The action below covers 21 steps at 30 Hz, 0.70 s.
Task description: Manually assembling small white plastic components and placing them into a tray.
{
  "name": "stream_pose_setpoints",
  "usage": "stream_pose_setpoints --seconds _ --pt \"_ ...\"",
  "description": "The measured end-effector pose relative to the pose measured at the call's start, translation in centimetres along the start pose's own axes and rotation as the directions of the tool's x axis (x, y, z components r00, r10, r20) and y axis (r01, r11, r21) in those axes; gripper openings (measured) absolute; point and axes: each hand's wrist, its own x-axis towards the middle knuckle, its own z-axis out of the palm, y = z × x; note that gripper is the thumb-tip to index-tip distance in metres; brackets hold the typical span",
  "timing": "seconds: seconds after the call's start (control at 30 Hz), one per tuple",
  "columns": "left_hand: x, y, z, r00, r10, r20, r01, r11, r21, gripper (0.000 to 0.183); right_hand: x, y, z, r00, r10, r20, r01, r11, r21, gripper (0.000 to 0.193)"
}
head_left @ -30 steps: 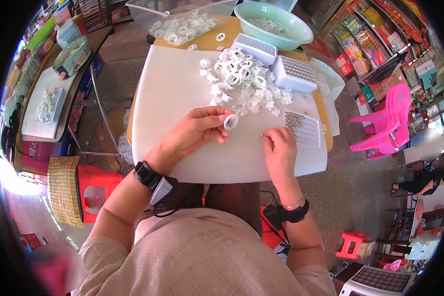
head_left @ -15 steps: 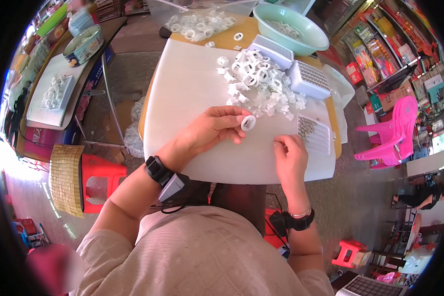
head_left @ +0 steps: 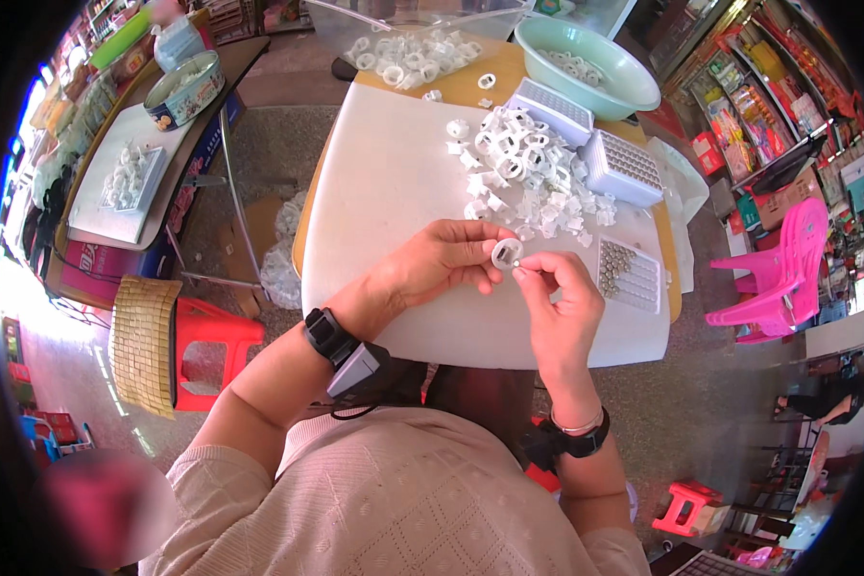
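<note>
My left hand (head_left: 437, 264) pinches a round white plastic ring (head_left: 507, 254) between thumb and fingers, with a dark slot showing in its middle. Close against the ring's right side is my right hand (head_left: 564, 312), thumb and forefinger closed on a tiny shiny ball (head_left: 516, 263). Just right of that hand lies a shallow white tray (head_left: 645, 296) with small metallic balls (head_left: 612, 269) gathered toward its left side. Beyond both hands is a heap of white plastic parts (head_left: 523, 158), rings mixed with small angular pieces.
Stacked white trays (head_left: 624, 168) stand right of the heap, near a pale green basin (head_left: 595, 86) holding more parts. A clear container with white rings (head_left: 418, 58) sits at the back. A side table (head_left: 115, 211) and a red stool (head_left: 216, 341) are left, a pink chair (head_left: 778, 274) right.
My right hand has moved up and left from beside the tray to the ring, now with a tiny ball at its fingertips. My left hand still holds the ring, its face turned more upward.
</note>
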Motion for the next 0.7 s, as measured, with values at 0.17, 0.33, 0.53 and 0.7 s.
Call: stream_pose_setpoints --seconds 0.17,0.33,0.53,0.7 --pt "0.0 -0.2 -0.2 1.0 0.002 0.029 -0.003 0.999 0.032 0.031 0.2 0.2 0.8 0.998 -0.052 -0.025 0.05 0.997 -0.056 0.009" --pt "0.0 -0.4 -0.5 0.999 0.006 0.044 -0.009 0.998 0.062 0.032 0.4 0.3 0.5 1.0 -0.023 0.003 0.023 0.999 -0.047 0.008" --pt "0.2 -0.4 0.4 0.997 -0.008 0.07 -0.007 0.978 0.209 0.031 0.9 0.7 -0.6 0.912 0.346 0.218 -0.401 0.864 0.305 0.014" --pt "-0.3 0.0 0.2 1.0 0.012 0.004 -0.013 0.988 0.155 0.03 0.8 1.4 -0.7 0.933 0.285 0.22 -0.342 0.894 0.291 0.016"
